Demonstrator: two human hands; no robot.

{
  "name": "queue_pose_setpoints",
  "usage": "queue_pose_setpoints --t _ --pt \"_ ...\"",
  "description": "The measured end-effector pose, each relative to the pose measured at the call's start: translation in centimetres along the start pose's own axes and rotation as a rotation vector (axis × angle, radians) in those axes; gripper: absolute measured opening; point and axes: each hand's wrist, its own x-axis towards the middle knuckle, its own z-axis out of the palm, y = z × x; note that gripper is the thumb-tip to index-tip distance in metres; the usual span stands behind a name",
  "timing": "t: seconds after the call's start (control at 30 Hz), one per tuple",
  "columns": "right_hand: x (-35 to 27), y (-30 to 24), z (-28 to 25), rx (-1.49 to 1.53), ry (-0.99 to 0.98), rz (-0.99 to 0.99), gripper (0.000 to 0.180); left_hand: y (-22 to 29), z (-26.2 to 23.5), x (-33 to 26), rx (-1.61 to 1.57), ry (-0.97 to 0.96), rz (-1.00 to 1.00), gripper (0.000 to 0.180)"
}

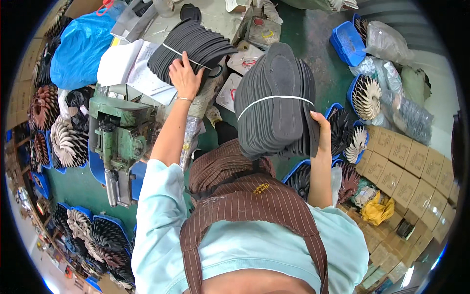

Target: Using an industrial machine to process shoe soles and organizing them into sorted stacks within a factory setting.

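My right hand (321, 130) grips the lower right edge of a thick bundle of dark grey insoles (286, 98), held up in front of me. A white band runs across that bundle, and the fingers behind it are hidden. On the worktable to the left lies a second bundle of black insoles (198, 41), fanned out and also bound by a white band. My left hand (186, 78) is closed on its near side, with the index finger over the band and the thumb apart at the right. Beyond it lies a loose black insole (190, 12).
Papers (129, 66) and a blue plastic bag (83, 46) are left of the table bundle. A green machine (120, 127) stands by my left forearm. Blue baskets (347, 41) and stacked cartons (406, 161) fill the right; more sole-filled baskets (98, 235) stand lower left.
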Motion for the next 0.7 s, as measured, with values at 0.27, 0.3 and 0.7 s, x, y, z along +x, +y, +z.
queue_pose_setpoints --t 0.27,0.3,0.7 --pt "6.2 -0.8 -2.1 0.172 -0.424 0.137 0.043 1.0 -4.3 -4.8 -0.625 -0.008 -0.278 0.064" --pt "6.7 -0.5 -1.8 0.335 -0.569 0.171 0.042 1.2 -5.4 -6.3 -1.116 -0.160 -0.532 0.065" --pt "10.9 -1.3 10.2 -0.698 -0.711 -0.132 0.062 0.6 -14.5 -13.4 -1.561 0.034 -0.792 0.085"
